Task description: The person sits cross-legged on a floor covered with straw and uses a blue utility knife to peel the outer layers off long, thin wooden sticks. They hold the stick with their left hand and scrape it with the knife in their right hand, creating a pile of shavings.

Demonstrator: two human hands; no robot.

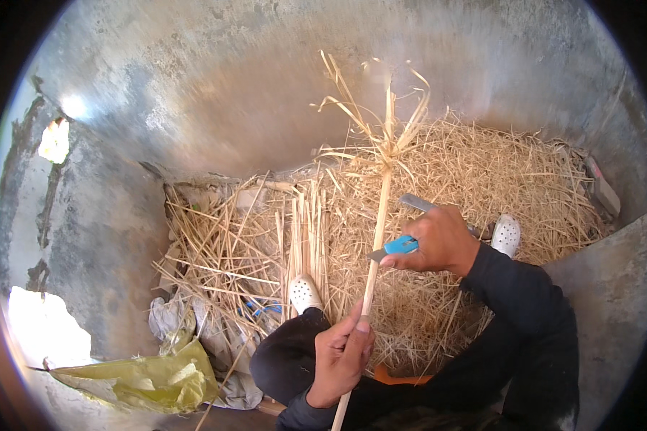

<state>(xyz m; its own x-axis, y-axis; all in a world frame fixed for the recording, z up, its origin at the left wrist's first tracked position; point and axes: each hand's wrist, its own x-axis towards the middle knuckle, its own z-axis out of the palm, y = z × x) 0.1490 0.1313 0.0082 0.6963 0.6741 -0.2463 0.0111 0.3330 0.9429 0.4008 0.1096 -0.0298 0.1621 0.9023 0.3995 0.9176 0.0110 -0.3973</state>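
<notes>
My left hand [342, 353] is closed around the lower part of a long pale wooden strip, perhaps bamboo [381, 221], which slants up and away from me. In my right hand [438, 241] is a blue utility knife [401, 245], its blade lying against the strip's middle. A grey metal blade [415, 202] sticks out past the right hand's far side; whether that hand also holds it, I cannot tell. Thin curled shavings [387, 147] fan out round the strip near its far end, still attached.
A deep heap of shavings [474, 179] covers the floor at the right. Loose strips [223, 237] lie at the left, several side by side [305, 230] near my left white clog [305, 293]. A yellow sack [147, 381] sits lower left. Grey walls [230, 86] enclose the spot.
</notes>
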